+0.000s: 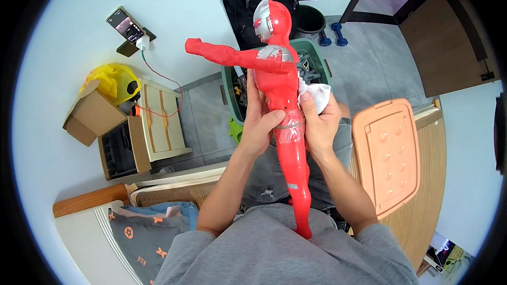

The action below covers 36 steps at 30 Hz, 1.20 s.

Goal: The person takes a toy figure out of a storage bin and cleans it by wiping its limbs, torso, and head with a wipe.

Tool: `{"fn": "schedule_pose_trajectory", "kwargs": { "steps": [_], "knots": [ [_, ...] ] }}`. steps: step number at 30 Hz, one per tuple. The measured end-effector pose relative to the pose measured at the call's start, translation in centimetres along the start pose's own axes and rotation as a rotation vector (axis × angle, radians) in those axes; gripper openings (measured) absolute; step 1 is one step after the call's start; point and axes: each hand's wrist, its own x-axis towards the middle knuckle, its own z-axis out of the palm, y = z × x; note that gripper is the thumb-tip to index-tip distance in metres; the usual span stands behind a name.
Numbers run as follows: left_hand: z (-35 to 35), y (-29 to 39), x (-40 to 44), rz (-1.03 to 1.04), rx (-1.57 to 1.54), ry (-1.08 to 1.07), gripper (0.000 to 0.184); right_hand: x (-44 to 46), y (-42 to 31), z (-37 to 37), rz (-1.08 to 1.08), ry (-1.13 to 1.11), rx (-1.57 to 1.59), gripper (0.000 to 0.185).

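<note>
A large red and silver toy action figure point(280, 92) is held up in front of me, its head away from me and its feet near my shirt. One arm of the figure sticks out to the left. My left hand point(259, 121) grips the figure's waist, thumb across the front. A crumpled white cloth point(318, 96) is pinched in my right hand point(321, 124), pressed against the figure's side at the back. Clear tape seems wrapped around the figure's hips. The far fingers of my left hand are partly hidden behind the body.
Beyond the figure stands a green bin point(306, 47) with assorted toys inside. An orange lid point(388, 153) lies on the bed mat at right. A black backpack point(248, 0), blue dumbbells point(339, 34), a small cabinet point(162, 121) and a cardboard box point(97, 111) surround it. A phone point(125, 24) hangs on the wall, charging.
</note>
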Motion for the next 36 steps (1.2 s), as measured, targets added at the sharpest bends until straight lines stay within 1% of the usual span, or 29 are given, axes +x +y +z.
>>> {"fn": "schedule_pose_trajectory", "kwargs": {
  "steps": [2, 4, 6, 8, 10, 13, 21, 23, 27, 29, 30, 31, 32, 33, 35, 36],
  "knots": [
    [0.2, -0.1, 0.0, 0.009, 0.043, 0.021, 0.110, -0.1, 0.1, 0.1, 0.005, 0.002, 0.009, 0.021],
    [0.7, 0.0, 0.0, 0.002, 0.008, 0.042, 0.109, -0.2, 0.1, 0.1, 0.005, 0.003, 0.021, 0.021],
    [0.9, 0.0, 0.2, 0.005, -0.026, 0.067, 0.107, -0.3, 0.1, 0.3, -0.032, 0.002, -0.060, 0.021],
    [0.6, 0.1, 0.1, 0.018, -0.063, 0.058, 0.104, -0.5, 0.3, 0.5, -0.018, 0.000, -0.076, 0.021],
    [0.6, 0.3, 0.1, 0.010, -0.054, 0.070, 0.103, -0.5, 0.1, 0.8, -0.077, 0.006, -0.129, 0.020],
    [0.4, 0.2, -0.2, 0.013, -0.044, 0.088, 0.102, -0.5, -0.3, 1.3, -0.089, -0.015, -0.113, 0.020],
    [-0.4, -0.6, -0.4, 0.044, -0.052, 0.067, 0.100, -0.7, 0.0, 1.0, -0.059, -0.019, -0.130, 0.023],
    [-0.5, -0.6, -0.3, 0.029, -0.130, 0.093, 0.100, -0.7, 0.0, 1.2, -0.068, -0.019, -0.135, 0.023],
    [0.2, 0.0, -0.4, 0.010, -0.079, 0.112, 0.099, -0.6, -0.7, 1.5, -0.082, -0.026, -0.122, 0.021],
    [-0.4, -0.8, -0.5, 0.063, -0.055, 0.085, 0.093, -0.5, -1.6, 1.6, -0.079, -0.026, -0.143, 0.020],
    [-0.8, -1.1, -0.6, 0.060, -0.057, 0.090, 0.093, -0.2, -2.3, 1.4, -0.157, -0.057, -0.279, 0.018],
    [-1.3, -1.5, -0.6, 0.017, -0.089, 0.049, 0.090, 0.0, -2.9, 1.2, -0.236, -0.086, -0.414, 0.017],
    [-1.7, -1.9, -0.5, -0.023, -0.120, 0.006, 0.087, 0.2, -3.5, 1.0, -0.234, -0.087, -0.416, 0.017],
    [-1.9, -2.3, -0.5, -0.021, -0.121, 0.007, 0.087, 0.4, -4.1, 0.9, -0.275, -0.144, -0.473, 0.015],
    [-2.3, -3.1, -0.2, -0.152, -0.319, -0.026, 0.081, 0.9, -4.2, 0.9, -0.322, -0.222, -0.531, 0.014],
    [-2.4, -3.4, 0.0, -0.151, -0.321, -0.028, 0.081, 1.1, -4.2, 0.8, -0.324, -0.222, -0.533, 0.014]
  ]
}}
